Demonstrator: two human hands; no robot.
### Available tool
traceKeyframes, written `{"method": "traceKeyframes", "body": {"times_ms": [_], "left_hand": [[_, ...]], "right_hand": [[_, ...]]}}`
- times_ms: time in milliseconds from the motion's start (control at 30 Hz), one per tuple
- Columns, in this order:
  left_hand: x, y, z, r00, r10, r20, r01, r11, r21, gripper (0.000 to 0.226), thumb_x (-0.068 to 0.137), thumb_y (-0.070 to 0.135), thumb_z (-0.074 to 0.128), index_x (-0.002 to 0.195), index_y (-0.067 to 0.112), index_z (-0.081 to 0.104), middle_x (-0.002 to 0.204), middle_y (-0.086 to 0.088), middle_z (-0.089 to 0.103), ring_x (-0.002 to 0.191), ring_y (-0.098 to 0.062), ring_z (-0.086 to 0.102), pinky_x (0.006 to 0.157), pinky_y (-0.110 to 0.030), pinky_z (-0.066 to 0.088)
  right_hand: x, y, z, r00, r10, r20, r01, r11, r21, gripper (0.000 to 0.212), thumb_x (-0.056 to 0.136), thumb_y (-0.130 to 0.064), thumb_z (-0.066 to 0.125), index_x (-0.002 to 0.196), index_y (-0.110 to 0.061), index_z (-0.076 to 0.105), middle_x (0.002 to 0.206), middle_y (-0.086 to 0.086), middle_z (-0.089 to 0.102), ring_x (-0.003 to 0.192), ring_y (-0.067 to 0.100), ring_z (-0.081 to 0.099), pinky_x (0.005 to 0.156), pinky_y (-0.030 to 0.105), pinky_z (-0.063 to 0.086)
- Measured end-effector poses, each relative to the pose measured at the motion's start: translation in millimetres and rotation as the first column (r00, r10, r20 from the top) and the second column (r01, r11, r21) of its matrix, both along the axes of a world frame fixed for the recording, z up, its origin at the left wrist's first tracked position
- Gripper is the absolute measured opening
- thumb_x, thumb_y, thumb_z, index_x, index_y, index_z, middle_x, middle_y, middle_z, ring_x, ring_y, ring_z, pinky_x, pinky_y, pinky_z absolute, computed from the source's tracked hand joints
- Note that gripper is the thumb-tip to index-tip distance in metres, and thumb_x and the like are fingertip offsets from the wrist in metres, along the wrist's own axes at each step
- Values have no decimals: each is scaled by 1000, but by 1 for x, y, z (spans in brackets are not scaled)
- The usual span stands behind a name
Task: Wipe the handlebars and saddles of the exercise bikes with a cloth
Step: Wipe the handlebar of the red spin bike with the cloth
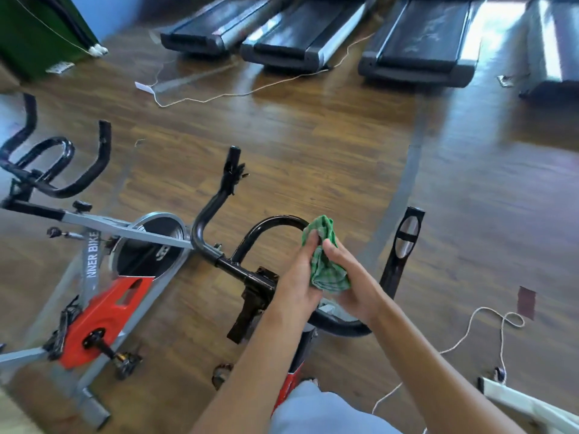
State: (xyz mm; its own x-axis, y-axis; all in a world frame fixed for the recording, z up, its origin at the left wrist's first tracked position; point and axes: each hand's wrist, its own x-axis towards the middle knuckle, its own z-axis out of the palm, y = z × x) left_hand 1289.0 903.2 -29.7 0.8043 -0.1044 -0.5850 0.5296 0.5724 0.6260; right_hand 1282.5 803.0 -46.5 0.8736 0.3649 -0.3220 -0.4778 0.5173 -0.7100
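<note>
A green checked cloth is bunched around the inner loop of the black handlebar of the bike right below me. My left hand holds the cloth from the left with fingers wrapped on it. My right hand holds it from the right, thumb pressed on top. The handlebar's left horn rises free, and the right horn stands beside my right hand. A second bike with a red and grey frame stands at the left, its own black handlebar untouched. No saddle shows.
Several treadmills line the far side of the wooden floor. A white cord trails across the floor in front of them, and another white cord loops at the right. A white frame part lies at the lower right.
</note>
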Motion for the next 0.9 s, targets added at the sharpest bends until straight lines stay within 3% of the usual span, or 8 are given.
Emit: {"method": "traceKeyframes", "body": {"times_ms": [67, 200, 300, 433, 500, 567, 667, 900], "left_hand": [[0, -4, -8, 998, 52, 43, -63, 941, 332, 35, 92, 45, 63, 111, 18, 73, 105, -10, 75, 98, -25, 72, 89, -43, 57], [11, 8, -18, 969, -143, 202, -118, 450, 885, 76, 87, 76, 36, 87, 10, 74, 103, -10, 65, 96, -23, 65, 88, -45, 55], [30, 48, -21, 965, -135, 226, -192, 226, 955, 43, 99, 50, 45, 105, 17, 71, 113, 2, 45, 111, -17, 46, 96, -36, 41], [54, 117, -49, 991, -79, 107, -109, -22, 994, 33, 96, 38, 53, 122, 20, 64, 135, -11, 45, 124, -31, 41, 103, -45, 35], [60, 131, -64, 992, -121, -29, 13, -135, 991, 46, 100, 42, 45, 141, 21, 49, 154, -14, 29, 141, -33, 27, 113, -51, 25], [60, 137, -76, 976, -195, -97, 48, -242, 969, 51, 104, 44, 33, 152, 25, 35, 164, -10, 13, 151, -29, 8, 118, -55, 10], [59, 138, -85, 947, -270, -172, 81, -316, 945, 54, 106, 43, 14, 145, 27, 47, 163, -6, 22, 153, -25, 3, 118, -55, -12], [60, 139, -82, 939, -270, -212, 103, -368, 924, 70, 107, 40, 12, 112, 6, 73, 123, -6, 69, 141, -26, 35, 119, -55, -11]], "right_hand": [[-4, 12, 0, 991, -41, -130, 50, 996, 71, 50, 90, -35, 68, 136, -19, 57, 119, 10, 68, 105, 23, 67, 89, 35, 53], [1, 31, -1, 959, -143, -246, 179, 975, 132, 49, 93, -35, 64, 137, -15, 57, 119, 11, 67, 96, 23, 68, 77, 34, 56], [8, 37, -3, 983, -183, -12, 169, 929, -329, 41, 100, -19, 58, 140, -20, 48, 118, 10, 68, 86, 24, 72, 73, 40, 60], [3, 55, -16, 880, 395, 265, 123, 349, -929, 60, 95, -61, 47, 146, -32, 38, 150, -1, 43, 125, 18, 51, 106, 45, 46], [-6, 75, -34, 700, 689, 187, 212, 50, -976, 75, 93, -75, 22, 153, -32, 32, 164, -5, 24, 144, 18, 30, 118, 44, 23], [-16, 87, -51, 612, 763, 207, 411, -83, -908, 63, 102, -62, 22, 150, -27, 41, 158, -1, 39, 141, 21, 42, 117, 45, 24], [-24, 71, -65, 571, 774, 275, 534, -96, -840, 52, 103, -51, 26, 144, -27, 49, 143, -2, 56, 126, 19, 58, 110, 44, 41], [2, 70, -65, 449, 854, 262, 521, -12, -853, 52, 105, -47, 27, 146, -23, 48, 140, 0, 58, 109, 21, 64, 89, 37, 54]]}}
